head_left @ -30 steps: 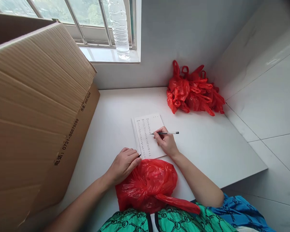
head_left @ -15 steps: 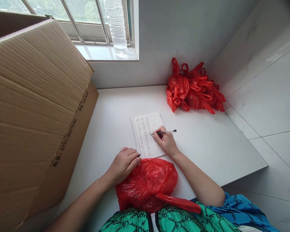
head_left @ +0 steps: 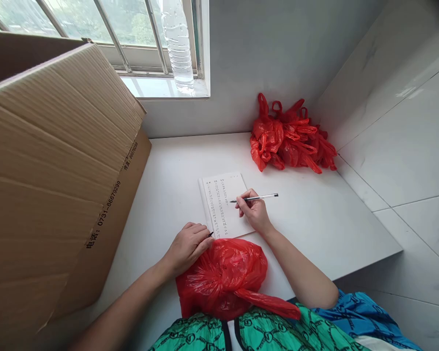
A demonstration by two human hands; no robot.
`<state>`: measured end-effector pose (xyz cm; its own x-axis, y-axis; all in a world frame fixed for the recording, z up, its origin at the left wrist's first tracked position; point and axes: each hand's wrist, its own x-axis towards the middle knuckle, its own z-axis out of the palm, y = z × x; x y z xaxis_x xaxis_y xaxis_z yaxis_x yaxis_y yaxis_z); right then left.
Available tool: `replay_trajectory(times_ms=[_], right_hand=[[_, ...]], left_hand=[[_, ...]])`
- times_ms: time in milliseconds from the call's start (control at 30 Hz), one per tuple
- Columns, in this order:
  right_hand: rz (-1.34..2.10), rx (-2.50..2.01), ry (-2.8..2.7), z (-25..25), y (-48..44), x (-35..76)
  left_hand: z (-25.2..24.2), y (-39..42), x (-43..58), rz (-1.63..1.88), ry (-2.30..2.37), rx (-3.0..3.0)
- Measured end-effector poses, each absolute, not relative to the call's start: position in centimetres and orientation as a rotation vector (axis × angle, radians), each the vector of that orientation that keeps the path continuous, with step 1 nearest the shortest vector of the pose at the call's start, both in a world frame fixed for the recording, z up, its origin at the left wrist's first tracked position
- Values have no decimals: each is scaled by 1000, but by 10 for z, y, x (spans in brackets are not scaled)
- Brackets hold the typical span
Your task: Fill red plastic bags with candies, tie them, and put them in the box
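Observation:
My right hand (head_left: pixel 255 213) is closed on a clear-barrelled pen (head_left: pixel 265 197). The pen leans over the notebook (head_left: pixel 237 224), its tip beside the third of three handwritten columns; I cannot tell whether it touches the paper. Fingers curled, my left hand (head_left: pixel 190 246) rests at the notebook's lower left and against the red plastic bag (head_left: pixel 227 278). A small black pen cap (head_left: pixel 210 234) pokes out from its fingers. The bag is full and knotted and lies in front of my body, close below the notebook's bottom edge.
A large cardboard box (head_left: pixel 58 161) stands open on the left of the white table (head_left: pixel 175 161). Several knotted red bags (head_left: pixel 289 139) are heaped at the back right by the wall. A water bottle (head_left: pixel 178 48) stands on the windowsill (head_left: pixel 149 87).
My right hand has drawn the pen slightly right, and its angle is flatter. The left hand and the near bag keep their places. The whole view has shifted a little.

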<state>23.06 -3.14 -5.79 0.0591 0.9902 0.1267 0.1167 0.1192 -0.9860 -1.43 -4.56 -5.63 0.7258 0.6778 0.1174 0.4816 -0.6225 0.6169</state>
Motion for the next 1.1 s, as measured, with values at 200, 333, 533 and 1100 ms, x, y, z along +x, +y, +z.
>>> replay_trajectory(times_ms=[200, 333, 533, 1100], right_hand=[[1286, -1072, -1484, -40, -57, 217], [1334, -1033, -1577, -40, -64, 207], [1414, -882, -1670, -43, -62, 199], [1075, -1017, -1744, -23, -55, 245]], left_hand=[[-58, -46, -13, 504, 839, 2424], [-60, -46, -13, 519, 856, 2433], [-64, -46, -14, 602, 813, 2460], [-25, -53, -8, 585, 1011, 2452]])
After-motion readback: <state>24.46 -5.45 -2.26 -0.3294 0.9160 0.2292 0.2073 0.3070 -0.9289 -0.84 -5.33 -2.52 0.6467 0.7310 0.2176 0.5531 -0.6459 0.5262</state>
